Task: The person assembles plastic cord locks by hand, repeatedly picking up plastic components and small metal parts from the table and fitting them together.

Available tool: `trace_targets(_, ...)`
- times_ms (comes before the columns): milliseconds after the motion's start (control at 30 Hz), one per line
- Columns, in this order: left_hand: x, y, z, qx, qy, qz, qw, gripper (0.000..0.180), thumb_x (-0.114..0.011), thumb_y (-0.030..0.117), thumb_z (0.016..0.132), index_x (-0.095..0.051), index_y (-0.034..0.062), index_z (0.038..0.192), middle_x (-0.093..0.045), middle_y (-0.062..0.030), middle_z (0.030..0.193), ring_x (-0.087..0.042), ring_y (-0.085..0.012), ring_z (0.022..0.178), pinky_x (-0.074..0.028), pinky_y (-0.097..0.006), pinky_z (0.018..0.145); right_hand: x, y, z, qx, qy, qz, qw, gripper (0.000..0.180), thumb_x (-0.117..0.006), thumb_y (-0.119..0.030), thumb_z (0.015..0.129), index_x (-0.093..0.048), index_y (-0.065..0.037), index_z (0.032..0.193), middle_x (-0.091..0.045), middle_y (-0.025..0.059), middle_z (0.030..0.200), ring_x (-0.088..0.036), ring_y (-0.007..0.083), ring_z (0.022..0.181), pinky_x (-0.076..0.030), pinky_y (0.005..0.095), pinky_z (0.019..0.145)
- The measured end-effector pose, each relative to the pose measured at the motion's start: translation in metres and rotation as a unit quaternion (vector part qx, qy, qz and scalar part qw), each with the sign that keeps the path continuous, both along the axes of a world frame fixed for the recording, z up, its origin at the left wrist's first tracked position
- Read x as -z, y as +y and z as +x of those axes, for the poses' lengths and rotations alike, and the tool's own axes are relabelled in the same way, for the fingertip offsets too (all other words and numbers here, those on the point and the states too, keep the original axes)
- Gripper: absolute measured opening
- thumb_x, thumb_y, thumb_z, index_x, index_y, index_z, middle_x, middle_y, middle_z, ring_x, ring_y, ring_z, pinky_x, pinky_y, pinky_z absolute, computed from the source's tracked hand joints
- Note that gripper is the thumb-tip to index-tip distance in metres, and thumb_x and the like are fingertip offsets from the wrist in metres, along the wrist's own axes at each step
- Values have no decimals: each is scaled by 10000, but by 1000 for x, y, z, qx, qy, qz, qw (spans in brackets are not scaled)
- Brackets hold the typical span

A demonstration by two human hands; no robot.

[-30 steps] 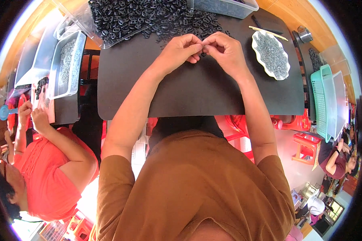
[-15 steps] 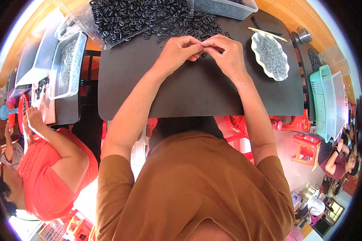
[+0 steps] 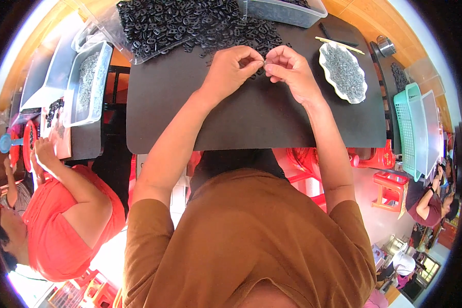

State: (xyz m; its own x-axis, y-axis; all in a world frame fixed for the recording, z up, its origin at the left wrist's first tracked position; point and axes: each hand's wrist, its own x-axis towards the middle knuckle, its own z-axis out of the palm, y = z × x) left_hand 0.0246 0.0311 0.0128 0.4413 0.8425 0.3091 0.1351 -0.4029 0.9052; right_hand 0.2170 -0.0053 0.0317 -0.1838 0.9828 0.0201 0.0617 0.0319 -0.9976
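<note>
Above the dark table, my left hand (image 3: 235, 71) and my right hand (image 3: 291, 73) meet at the fingertips. Thumb and forefinger of each are pinched together, and whatever tiny thing sits between them is too small to name. Just beyond my fingers spreads a big heap of small black oval pieces with holes (image 3: 174, 25); a few loose ones lie right beneath my hands. To the right of my right hand stands a white scalloped dish (image 3: 323, 65) full of small greyish, shiny parts.
A clear plastic bin (image 3: 287, 16) stands at the table's far edge, with chopsticks (image 3: 344, 46) beside the dish. On the right are a metal cup (image 3: 386, 46) and a green basket (image 3: 406, 131). At left, a co-worker in red (image 3: 69, 220) sits near another clear bin (image 3: 105, 66).
My right hand has shifted slightly right and its fingers have opened out a little. My left hand has moved a touch to the right; the fingertips still meet.
</note>
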Motion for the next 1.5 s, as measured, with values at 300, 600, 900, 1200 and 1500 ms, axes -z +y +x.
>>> trace_targets(300,-8,0,-4,21,-10,-4,1000,104,-651,121,901,-660,19,921,-651,-9,793,-592,-67,666,-513,-239,609,-2,2,0,-28,43,-46,998,169,-702,-97,851,-604,-63,985,-650,7,878,-617,85,770,-502,218,665)
trace_targets(600,-1,5,-4,23,-43,-89,995,99,-647,121,910,-676,28,922,-650,10,774,-581,-50,672,-498,-213,621,-4,6,-15,49,-119,102,986,170,-748,-85,814,-624,-47,926,-657,6,855,-607,69,759,-488,217,654)
trace_targets(900,-8,3,-8,27,-16,-63,998,70,-667,79,866,-694,21,895,-650,-17,711,-586,-70,635,-492,-241,603,8,6,-7,-3,14,36,999,131,-703,-110,865,-616,-58,947,-652,1,866,-619,75,768,-482,213,646)
trace_targets(1200,-5,3,-8,25,37,146,988,73,-659,43,857,-666,9,920,-635,-54,787,-613,-113,688,-498,-270,637,5,5,-5,-2,45,-70,997,142,-679,-89,866,-597,-52,976,-647,26,882,-632,97,771,-507,210,645)
trace_targets(1500,-6,6,-9,15,22,120,992,86,-668,55,854,-659,8,925,-626,-52,778,-598,-111,672,-488,-266,626,7,3,-7,-13,68,-30,997,121,-638,-63,880,-611,-41,996,-645,17,886,-614,82,751,-502,213,663)
